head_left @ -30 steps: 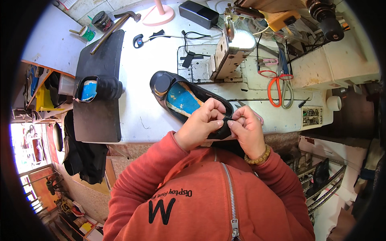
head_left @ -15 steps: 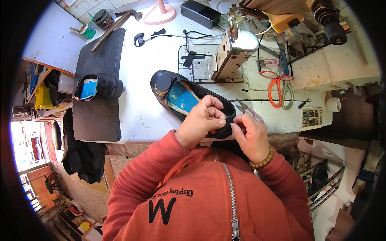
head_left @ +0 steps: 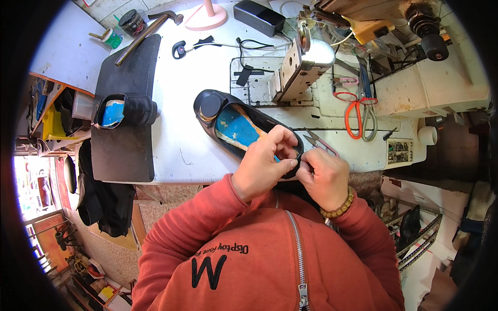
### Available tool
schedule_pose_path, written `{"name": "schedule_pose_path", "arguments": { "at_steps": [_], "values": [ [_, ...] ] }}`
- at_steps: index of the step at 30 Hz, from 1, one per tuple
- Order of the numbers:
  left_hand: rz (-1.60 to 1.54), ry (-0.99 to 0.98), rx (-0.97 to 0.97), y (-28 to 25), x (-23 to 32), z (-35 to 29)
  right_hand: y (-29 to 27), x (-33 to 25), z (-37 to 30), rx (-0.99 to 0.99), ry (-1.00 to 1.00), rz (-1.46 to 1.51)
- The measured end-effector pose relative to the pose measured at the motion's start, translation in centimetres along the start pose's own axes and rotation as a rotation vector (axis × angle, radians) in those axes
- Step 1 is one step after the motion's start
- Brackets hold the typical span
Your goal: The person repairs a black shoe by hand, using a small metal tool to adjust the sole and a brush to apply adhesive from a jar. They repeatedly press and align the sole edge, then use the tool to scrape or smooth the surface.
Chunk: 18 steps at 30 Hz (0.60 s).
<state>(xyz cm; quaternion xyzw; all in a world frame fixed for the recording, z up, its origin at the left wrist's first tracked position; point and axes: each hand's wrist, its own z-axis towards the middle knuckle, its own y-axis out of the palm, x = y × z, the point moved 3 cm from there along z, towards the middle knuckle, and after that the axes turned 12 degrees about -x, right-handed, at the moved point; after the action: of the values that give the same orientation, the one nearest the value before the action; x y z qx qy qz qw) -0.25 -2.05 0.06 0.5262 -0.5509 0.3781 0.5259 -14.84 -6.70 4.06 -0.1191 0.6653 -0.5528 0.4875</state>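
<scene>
A black shoe [head_left: 208, 129] with a round black ornament [head_left: 210, 107] and a blue and tan inside lies on the table, its toe to the far left and its heel toward me. My left hand [head_left: 264, 165] reaches over the heel end, thumb and fingers pinching the rim. Close beside it my right hand [head_left: 326, 175] is closed, fingers curled in at the same rim; what its fingertips hold is hidden. Thread snips [head_left: 322, 143] with pink handles lie just beyond the right hand. The mate shoe [head_left: 140, 111] sits at left on a black board [head_left: 124, 155].
A sewing machine arm [head_left: 298, 70] stands behind the shoe. Orange and grey handled scissors [head_left: 358, 116] lie to its right, near a bobbin tray [head_left: 399, 151]. At the back are a hammer [head_left: 142, 39], a black box [head_left: 258, 17] and cables. The table edge [head_left: 192, 182] runs in front of me.
Both hands have stayed at the heel. The right hand's fingers have curled in more tightly, and the left hand has shifted slightly right. The shoe has hardly moved.
</scene>
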Motion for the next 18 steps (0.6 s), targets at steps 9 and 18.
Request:
{"name": "schedule_pose_path", "arguments": {
  "at_steps": [9, 18],
  "values": [
    [-0.440, -0.201, -0.001, -1.3, -1.3, 0.5, 1.0, -0.2, -2.0, -0.145, 0.064, 0.374],
    [-0.401, -0.097, 0.022, -0.7, -0.7, 0.0, 1.0, 1.2, -1.2, -0.113, 0.328, 0.668]
  ]
}}
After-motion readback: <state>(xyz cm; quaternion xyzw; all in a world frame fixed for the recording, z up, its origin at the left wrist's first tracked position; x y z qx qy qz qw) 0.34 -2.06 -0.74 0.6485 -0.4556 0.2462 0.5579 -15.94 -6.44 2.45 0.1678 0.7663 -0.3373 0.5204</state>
